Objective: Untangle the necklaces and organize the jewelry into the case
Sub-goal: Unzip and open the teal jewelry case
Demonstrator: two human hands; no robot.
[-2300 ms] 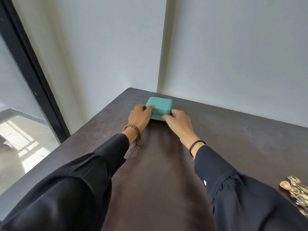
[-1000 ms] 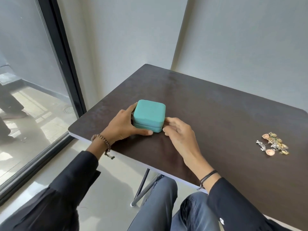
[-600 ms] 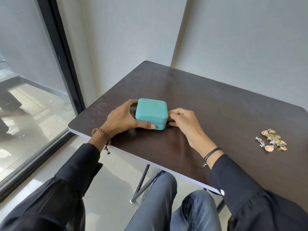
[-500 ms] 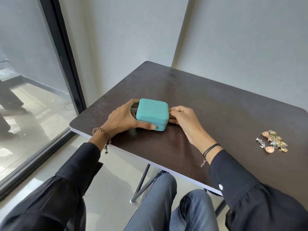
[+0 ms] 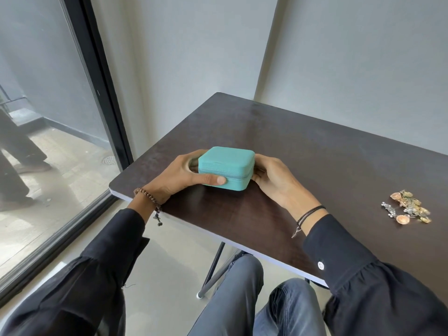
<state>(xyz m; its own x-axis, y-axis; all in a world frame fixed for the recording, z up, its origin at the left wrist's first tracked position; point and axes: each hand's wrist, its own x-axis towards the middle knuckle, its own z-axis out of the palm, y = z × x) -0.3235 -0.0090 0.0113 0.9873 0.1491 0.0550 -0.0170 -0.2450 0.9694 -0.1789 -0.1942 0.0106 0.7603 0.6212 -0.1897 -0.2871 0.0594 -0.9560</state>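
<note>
A closed teal jewelry case (image 5: 226,165) sits on the dark table (image 5: 315,161) near its front left corner. My left hand (image 5: 180,177) grips the case from the left, thumb along its front side and fingers behind it. My right hand (image 5: 274,177) holds the case's right side, fingers curled at the zipper seam; I cannot see the fingertips clearly. A tangled pile of gold and silver jewelry (image 5: 408,206) with shell-shaped pieces lies on the table far to the right, apart from both hands.
The table's front edge (image 5: 218,235) runs diagonally just above my knees. A glass door with a black frame (image 5: 104,93) stands at the left. Grey walls meet behind the table's far corner.
The case was drawn from the table's far end to the near left corner. In the last half second my right hand's fingers curled closer around the case's right side; the left hand kept its grip.
</note>
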